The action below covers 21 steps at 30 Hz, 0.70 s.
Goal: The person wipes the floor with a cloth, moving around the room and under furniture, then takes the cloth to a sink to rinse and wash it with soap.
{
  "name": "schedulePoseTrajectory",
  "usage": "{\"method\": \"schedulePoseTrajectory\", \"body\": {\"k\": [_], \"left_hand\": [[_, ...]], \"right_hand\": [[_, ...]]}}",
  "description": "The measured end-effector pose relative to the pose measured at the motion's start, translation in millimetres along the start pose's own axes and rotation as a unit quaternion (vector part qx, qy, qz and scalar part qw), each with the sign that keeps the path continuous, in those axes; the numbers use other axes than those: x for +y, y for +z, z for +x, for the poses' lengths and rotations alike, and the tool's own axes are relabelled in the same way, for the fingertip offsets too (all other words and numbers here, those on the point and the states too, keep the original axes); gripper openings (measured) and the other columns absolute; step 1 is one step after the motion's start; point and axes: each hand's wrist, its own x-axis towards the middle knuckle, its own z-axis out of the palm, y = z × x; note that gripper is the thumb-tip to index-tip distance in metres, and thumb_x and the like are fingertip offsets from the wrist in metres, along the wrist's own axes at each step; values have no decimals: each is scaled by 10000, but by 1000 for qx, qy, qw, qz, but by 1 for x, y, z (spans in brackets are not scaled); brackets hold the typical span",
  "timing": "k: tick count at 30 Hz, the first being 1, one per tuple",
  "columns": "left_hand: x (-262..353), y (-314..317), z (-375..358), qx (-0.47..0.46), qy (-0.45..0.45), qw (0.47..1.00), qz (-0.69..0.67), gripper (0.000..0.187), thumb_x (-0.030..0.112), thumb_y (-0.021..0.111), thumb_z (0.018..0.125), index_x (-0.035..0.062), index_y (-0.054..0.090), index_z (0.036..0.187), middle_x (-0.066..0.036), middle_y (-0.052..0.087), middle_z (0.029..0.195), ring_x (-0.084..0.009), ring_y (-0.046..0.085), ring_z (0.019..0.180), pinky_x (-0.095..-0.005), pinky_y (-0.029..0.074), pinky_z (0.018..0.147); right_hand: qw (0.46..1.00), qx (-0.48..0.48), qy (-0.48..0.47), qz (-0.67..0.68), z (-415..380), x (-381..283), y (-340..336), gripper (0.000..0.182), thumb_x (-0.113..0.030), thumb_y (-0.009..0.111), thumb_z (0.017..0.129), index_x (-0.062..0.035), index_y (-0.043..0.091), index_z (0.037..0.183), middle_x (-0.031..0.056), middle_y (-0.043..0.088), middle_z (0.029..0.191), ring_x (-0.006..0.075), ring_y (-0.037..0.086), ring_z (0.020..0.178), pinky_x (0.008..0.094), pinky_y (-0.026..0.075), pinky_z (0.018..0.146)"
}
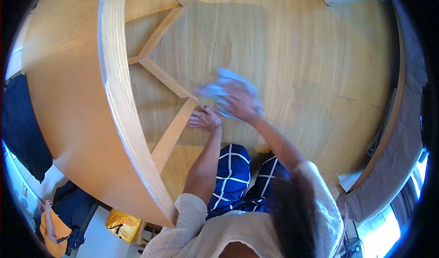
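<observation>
On the wooden floor (315,52), near the frame (163,76) beside the table (116,66), the right hand (238,101) lies over a pale blue cloth (232,76). Both are blurred, so I cannot tell whether the fingers press flat or grip the folds. The left hand (206,119) is open, its fingers stretched, close to the near corner of the frame; it seems to give support to the body, though what is under the palm is hidden. For wiping of this kind, I judge that the cloth should stay flat and spread under the whole palm, with even pressure and strokes along the grain, each one overlapping a little. Around the frame, the corners look most difficult: a folded edge of cloth could reach there better, and the knuckles should keep away from the hard wood. The floor looks smooth, with fine straight grain and a soft shine. The frame has straight, square-edged bars which meet in a zigzag, while the table has a thick curved rim with coarser, paler grain. The cloth appears thin and soft. The trousers (233,171) are dark blue with a white grid, and the sofa (395,166) has matt grey fabric above a wooden rail.
</observation>
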Motion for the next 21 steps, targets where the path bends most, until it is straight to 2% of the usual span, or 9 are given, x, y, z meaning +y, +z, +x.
{"method": "schedulePoseTrajectory", "body": {"k": [4,7,9,10,13,14,15,18,21], "left_hand": [[-8,8,-4,36,27,999,14,640,442,303,844,-30,262,1273,-252,261,1305,-417,224,1228,-533,148,1008],[-3,3,-4,20,19,1000,7,643,435,304,845,-38,254,1277,-258,249,1319,-424,205,1240,-534,139,1013],[1,3,-2,16,11,1000,12,651,436,306,845,-45,250,1279,-262,241,1329,-427,191,1250,-534,135,1017],[0,5,-2,20,11,1000,22,656,440,305,845,-49,250,1278,-263,240,1332,-427,186,1254,-534,134,1018],[-1,4,-3,18,26,999,32,667,450,301,847,-56,247,1278,-262,248,1332,-421,185,1260,-532,138,1018],[-2,4,-3,17,33,999,30,670,453,299,848,-58,246,1278,-261,252,1330,-418,187,1261,-530,140,1018],[-6,6,-4,20,14,999,44,669,456,296,848,-53,249,1279,-260,250,1332,-416,187,1262,-529,142,1017],[-9,9,-6,15,8,998,56,662,465,293,849,-35,256,1282,-259,241,1336,-411,187,1264,-527,149,1014],[-7,9,-8,28,26,999,19,648,468,293,849,-12,266,1283,-258,232,1339,-403,191,1265,-525,159,1011]], "right_hand": [[920,86,231,-304,-112,97,-130,665,-482,497,793,-39,391,1277,193,317,1357,371,256,1267,509,166,1029],[699,318,473,-432,-44,175,-160,594,-496,340,881,-24,435,1229,218,363,1317,394,306,1224,501,212,998],[712,287,468,-437,32,189,-147,495,-448,368,882,-39,519,1119,203,492,1172,385,411,1114,485,295,926],[814,133,375,-423,79,144,-147,386,-358,403,872,-48,552,1047,178,544,1050,349,463,1026,465,320,885],[913,264,139,-280,185,94,-24,352,-270,450,844,-40,523,1100,146,479,1204,309,442,1103,410,289,972],[939,299,167,-42,197,28,-7,406,-274,501,816,-52,500,1157,148,449,1256,302,413,1157,424,268,1007],[959,250,110,73,187,-3,29,444,-268,539,783,-79,493,1182,152,444,1263,294,398,1183,442,254,1022],[995,18,-82,-60,80,-33,39,442,-288,571,743,-129,523,1153,65,356,1366,273,319,1261,468,218,1045],[998,26,52,33,-61,25,-31,467,-258,605,711,-146,522,1156,75,364,1358,289,318,1259,490,223,1029]]}}
